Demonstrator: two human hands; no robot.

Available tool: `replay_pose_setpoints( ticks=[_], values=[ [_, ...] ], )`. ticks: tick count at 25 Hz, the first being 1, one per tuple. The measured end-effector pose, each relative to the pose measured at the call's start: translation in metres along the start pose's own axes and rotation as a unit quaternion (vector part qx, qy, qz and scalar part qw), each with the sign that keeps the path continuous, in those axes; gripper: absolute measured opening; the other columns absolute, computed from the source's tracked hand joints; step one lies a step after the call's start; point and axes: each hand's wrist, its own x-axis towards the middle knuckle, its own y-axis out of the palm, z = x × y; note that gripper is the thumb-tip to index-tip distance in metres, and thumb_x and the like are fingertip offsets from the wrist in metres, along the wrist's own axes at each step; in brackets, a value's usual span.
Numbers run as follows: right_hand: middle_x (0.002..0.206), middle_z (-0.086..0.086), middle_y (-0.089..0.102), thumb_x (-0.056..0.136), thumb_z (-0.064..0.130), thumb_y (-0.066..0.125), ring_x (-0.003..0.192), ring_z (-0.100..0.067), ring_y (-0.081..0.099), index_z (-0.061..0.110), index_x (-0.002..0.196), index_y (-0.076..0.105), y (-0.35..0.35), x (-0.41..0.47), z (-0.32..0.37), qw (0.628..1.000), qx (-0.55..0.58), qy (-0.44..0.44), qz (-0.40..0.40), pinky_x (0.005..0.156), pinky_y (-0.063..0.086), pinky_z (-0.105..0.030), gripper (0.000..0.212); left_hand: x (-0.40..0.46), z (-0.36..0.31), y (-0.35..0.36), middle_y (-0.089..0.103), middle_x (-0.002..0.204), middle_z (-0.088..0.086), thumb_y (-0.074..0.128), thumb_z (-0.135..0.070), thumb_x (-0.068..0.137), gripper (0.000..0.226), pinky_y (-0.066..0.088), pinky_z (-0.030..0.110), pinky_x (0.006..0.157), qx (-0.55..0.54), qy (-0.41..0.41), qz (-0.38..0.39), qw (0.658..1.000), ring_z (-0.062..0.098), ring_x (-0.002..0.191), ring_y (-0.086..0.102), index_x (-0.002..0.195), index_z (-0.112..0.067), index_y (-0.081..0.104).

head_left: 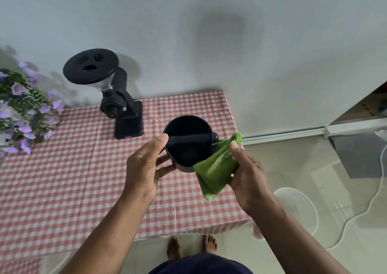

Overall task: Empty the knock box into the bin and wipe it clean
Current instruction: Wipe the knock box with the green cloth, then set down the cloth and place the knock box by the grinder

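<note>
- The left hand [144, 169] holds the black knock box [187, 142] up over the right part of the checked tablecloth [62, 179], thumb hooked at the rim by the bar's left end, the other fingers curled round the lower wall; the grip is closed on the box, not loose.
- The right hand [249, 175] pinches a folded green cloth [215, 166], thumb on top and fingers beneath, with the cloth pressed to the box's right outer wall just below the bar's knob.
- The knock bar [189, 138] spans the opening. The inside looks dark and bare, so the emptying seems done, though shadow may well hide a film of grounds at the bottom.
- No bin shows anywhere in view.
- Risk: wiping round the bar from the side could push the box out of the one-handed hold, since only the thumb secures the rim; it would drop onto the table or the tiled floor beyond the edge.
- Risk: tilting it further toward the person could shake leftover grounds onto the cloth-covered table.
- Risk: the loose lower fold of the cloth may snag on the bar.
- The coffee grinder [123, 110] stands well apart behind, and the purple flowers [23, 110] sit far left, clear of the work.
</note>
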Motion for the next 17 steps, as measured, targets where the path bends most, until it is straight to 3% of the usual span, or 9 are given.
replay_pose_setpoints(
  ticks=[2, 4, 5, 7, 8, 11, 14, 16, 17],
  values=[
    [0.117, -0.006, 0.083, 0.088, 0.054, 0.080, 0.111, -0.023, 0.080, 0.021, 0.113, 0.083, -0.002, 0.002, -0.001, 1.000, -0.028, 0.008, -0.004, 0.094, 0.064, -0.047, 0.042, -0.001, 0.005, 0.003, 0.081, 0.121, 0.012, 0.090, -0.051, 0.070, 0.058, 0.065, 0.056, 0.083, 0.009, -0.001, 0.001, 1.000, 0.034, 0.106, 0.080, 0.117, -0.017, 0.081],
    [0.098, -0.001, 0.085, 0.087, 0.047, 0.079, 0.095, -0.016, 0.082, 0.026, 0.097, 0.086, -0.005, 0.008, -0.004, 0.996, -0.075, 0.010, -0.050, 0.091, 0.064, -0.047, 0.024, -0.001, 0.009, 0.006, 0.081, 0.119, 0.010, 0.089, -0.052, 0.070, 0.056, 0.066, 0.055, 0.081, 0.008, -0.006, -0.001, 1.000, 0.034, 0.105, 0.080, 0.114, -0.019, 0.082],
    [0.084, 0.004, 0.084, 0.088, 0.040, 0.073, 0.082, -0.009, 0.080, 0.028, 0.085, 0.085, -0.008, 0.010, -0.003, 0.991, -0.110, -0.001, -0.074, 0.084, 0.063, -0.044, 0.017, -0.001, 0.011, 0.006, 0.082, 0.117, 0.009, 0.089, -0.052, 0.070, 0.052, 0.066, 0.054, 0.080, 0.005, -0.009, -0.003, 1.000, 0.034, 0.103, 0.081, 0.112, -0.021, 0.083],
    [0.065, 0.017, 0.075, 0.090, 0.029, 0.059, 0.064, 0.002, 0.071, 0.034, 0.069, 0.080, -0.016, 0.014, 0.000, 0.974, -0.207, -0.060, -0.071, 0.067, 0.058, -0.026, 0.030, 0.001, 0.012, 0.005, 0.084, 0.111, 0.008, 0.089, -0.049, 0.074, 0.041, 0.067, 0.052, 0.077, -0.006, -0.013, -0.007, 1.000, 0.033, 0.099, 0.081, 0.105, -0.023, 0.084],
    [0.061, 0.021, 0.071, 0.091, 0.026, 0.054, 0.059, 0.002, 0.068, 0.035, 0.068, 0.078, -0.021, 0.015, 0.003, 0.959, -0.264, -0.078, -0.059, 0.059, 0.053, -0.019, 0.034, 0.002, 0.014, 0.004, 0.084, 0.109, 0.008, 0.088, -0.047, 0.077, 0.034, 0.067, 0.052, 0.076, -0.011, -0.017, -0.010, 1.000, 0.033, 0.098, 0.082, 0.102, -0.024, 0.085],
    [0.058, 0.015, 0.067, 0.097, 0.019, 0.051, 0.057, -0.007, 0.062, 0.025, 0.075, 0.070, -0.048, 0.029, 0.007, 0.908, -0.413, -0.037, -0.060, 0.052, 0.047, -0.024, 0.030, 0.004, 0.022, 0.002, 0.084, 0.108, 0.008, 0.084, -0.041, 0.085, 0.019, 0.066, 0.056, 0.079, -0.019, -0.026, -0.019, 0.999, 0.034, 0.099, 0.081, 0.096, -0.025, 0.085],
    [0.082, 0.016, 0.071, 0.106, 0.020, 0.049, 0.071, -0.004, 0.063, 0.025, 0.104, 0.071, -0.072, 0.041, 0.008, 0.863, -0.504, -0.028, -0.029, 0.058, 0.046, -0.015, 0.023, 0.003, 0.030, 0.003, 0.084, 0.110, 0.010, 0.082, -0.038, 0.088, 0.016, 0.065, 0.058, 0.080, -0.018, -0.031, -0.030, 0.999, 0.035, 0.101, 0.081, 0.096, -0.024, 0.085],
    [0.121, 0.000, 0.078, 0.108, 0.025, 0.049, 0.103, -0.018, 0.071, 0.019, 0.146, 0.060, -0.080, 0.042, -0.005, 0.809, -0.576, -0.109, 0.024, 0.089, 0.050, -0.011, 0.040, 0.003, 0.034, 0.002, 0.085, 0.104, 0.007, 0.081, -0.039, 0.089, 0.013, 0.066, 0.057, 0.079, -0.013, -0.033, -0.034, 0.999, 0.034, 0.098, 0.081, 0.090, -0.026, 0.086],
    [0.145, -0.012, 0.068, 0.110, 0.025, 0.048, 0.129, -0.029, 0.064, 0.013, 0.157, 0.049, -0.085, 0.039, -0.022, 0.764, -0.625, -0.142, 0.068, 0.109, 0.047, -0.024, 0.048, 0.003, 0.036, 0.001, 0.085, 0.101, 0.006, 0.081, -0.039, 0.089, 0.013, 0.065, 0.057, 0.080, -0.010, -0.036, -0.037, 0.999, 0.033, 0.096, 0.082, 0.087, -0.027, 0.086]
  ],
)
